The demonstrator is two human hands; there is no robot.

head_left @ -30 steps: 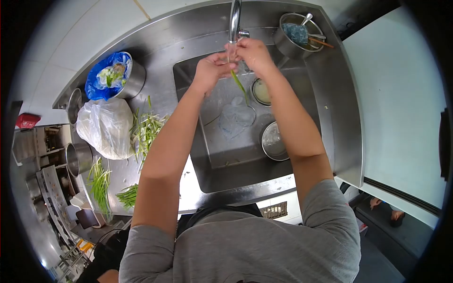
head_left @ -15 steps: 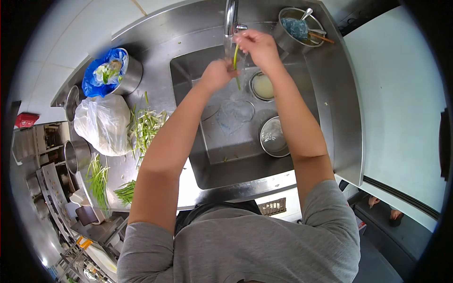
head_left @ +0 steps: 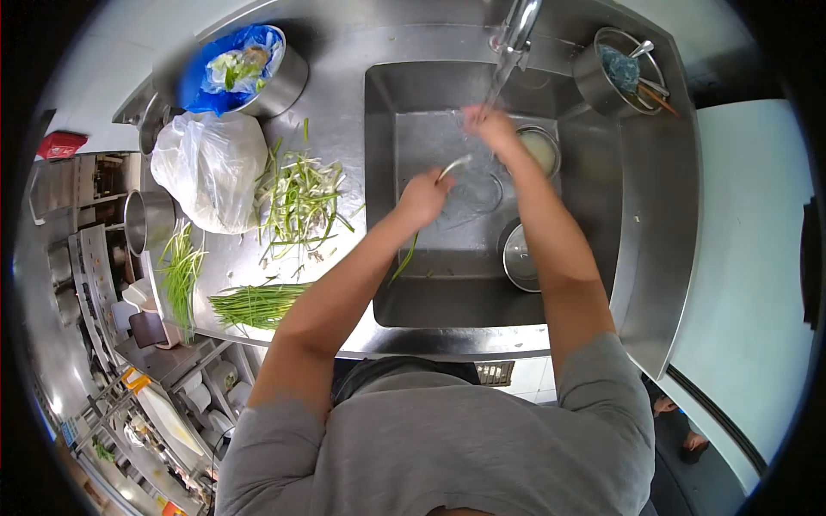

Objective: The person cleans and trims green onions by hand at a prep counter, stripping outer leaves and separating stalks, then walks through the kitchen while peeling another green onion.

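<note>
My left hand is closed round a green onion over the left part of the steel sink; its white end sticks out above the fist and its green leaves hang below. Under the faucet, in the running water, is my right hand, its fingers blurred by motion. A clear plastic bag and thin ring lie on the sink floor between my hands. Two round bowls, one with cloudy liquid and one lower down, are beside and under my right forearm.
Left of the sink are loose onion scraps, a green bundle, more greens, a white plastic bag and a pot with a blue liner. A utensil pot stands at back right.
The view has shifted left. My hands have moved apart; my left hand has lowered with the onion, away from the faucet, while my right hand has let go of it.
</note>
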